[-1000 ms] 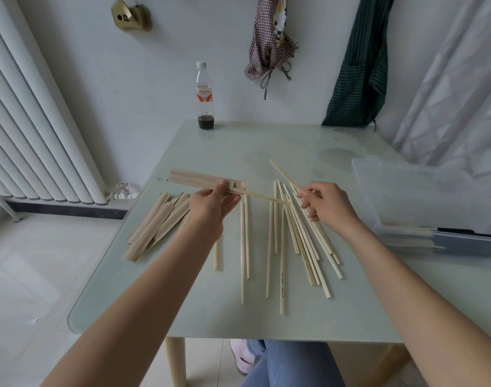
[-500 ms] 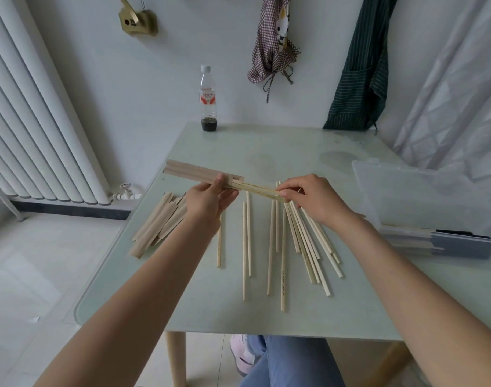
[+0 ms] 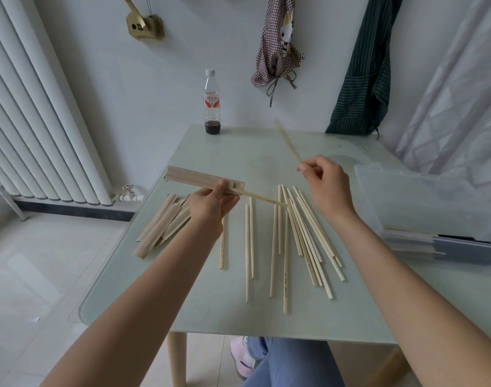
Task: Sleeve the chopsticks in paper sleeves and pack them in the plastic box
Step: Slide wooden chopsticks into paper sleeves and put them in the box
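Left hand (image 3: 211, 202) pinches a paper sleeve (image 3: 199, 180) with 1 chopstick (image 3: 262, 199) half in; right hand (image 3: 324, 181) pinches a 2nd chopstick (image 3: 288, 141), tip angled away. Best to line it beside the 1st at the sleeve mouth just right of the left thumb, then slide.

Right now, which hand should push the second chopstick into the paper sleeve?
The right hand: it already pinches a raised chopstick, while the left hand holds the paper sleeve with one chopstick sticking out.
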A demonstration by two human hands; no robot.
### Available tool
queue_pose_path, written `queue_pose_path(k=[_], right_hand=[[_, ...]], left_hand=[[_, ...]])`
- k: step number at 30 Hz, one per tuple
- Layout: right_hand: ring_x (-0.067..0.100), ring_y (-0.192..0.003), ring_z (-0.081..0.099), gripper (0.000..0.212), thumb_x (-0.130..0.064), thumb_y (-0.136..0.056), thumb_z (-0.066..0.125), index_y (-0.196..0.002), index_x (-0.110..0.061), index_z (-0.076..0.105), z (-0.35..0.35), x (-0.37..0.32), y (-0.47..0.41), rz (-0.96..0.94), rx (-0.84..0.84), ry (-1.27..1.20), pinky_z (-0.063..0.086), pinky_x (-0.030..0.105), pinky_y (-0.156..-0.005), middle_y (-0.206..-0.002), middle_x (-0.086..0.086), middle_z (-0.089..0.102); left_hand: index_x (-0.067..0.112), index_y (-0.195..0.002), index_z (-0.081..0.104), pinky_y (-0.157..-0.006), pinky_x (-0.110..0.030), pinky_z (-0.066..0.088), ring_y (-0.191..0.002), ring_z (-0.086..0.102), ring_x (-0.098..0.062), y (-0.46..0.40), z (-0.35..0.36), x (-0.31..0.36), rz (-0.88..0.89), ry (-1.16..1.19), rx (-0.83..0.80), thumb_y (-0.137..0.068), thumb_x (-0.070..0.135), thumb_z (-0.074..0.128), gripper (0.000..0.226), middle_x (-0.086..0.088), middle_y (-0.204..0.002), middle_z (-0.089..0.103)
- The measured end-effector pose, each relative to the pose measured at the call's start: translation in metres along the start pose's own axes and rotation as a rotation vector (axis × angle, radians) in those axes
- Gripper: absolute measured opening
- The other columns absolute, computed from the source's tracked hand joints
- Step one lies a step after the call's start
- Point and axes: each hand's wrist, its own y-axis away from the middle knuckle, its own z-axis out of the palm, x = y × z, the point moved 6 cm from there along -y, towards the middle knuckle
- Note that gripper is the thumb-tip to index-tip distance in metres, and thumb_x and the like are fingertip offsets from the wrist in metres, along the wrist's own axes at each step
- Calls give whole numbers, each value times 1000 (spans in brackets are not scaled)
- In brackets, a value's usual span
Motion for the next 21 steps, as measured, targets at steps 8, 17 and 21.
queue_pose_path(k=[8, 17, 21], right_hand=[[6, -57, 50, 21, -16, -96, 45, -76, -16, 49, -10, 10, 0, 256, 304, -445, 45, 25, -64, -64, -5, 57], [9, -54, 51, 27, -10, -96, 46, -71, -13, 53, 12, 27, 11, 471, 235, -659, 43, 17, -54, -63, 2, 58], [11, -57, 55, 24, -6, -95, 50, -71, -9, 55, 24, 29, 15, 526, 183, -803, 46, 19, -57, -67, 6, 61]], left_hand=[[0, -83, 58, -61, -21, 59, -73, 67, -21, 1, -5, -2, -8, -9, 23, -94, 8, 54, 15, -14, -83, 64], [-4, -86, 58, -67, -25, 59, -73, 66, -23, 3, 2, 1, -26, 29, -52, -93, 9, 55, 15, -18, -83, 62], [-4, -84, 58, -64, -23, 59, -66, 66, -20, 5, 8, 1, -34, 47, -78, -93, 7, 55, 15, -16, -79, 62]])
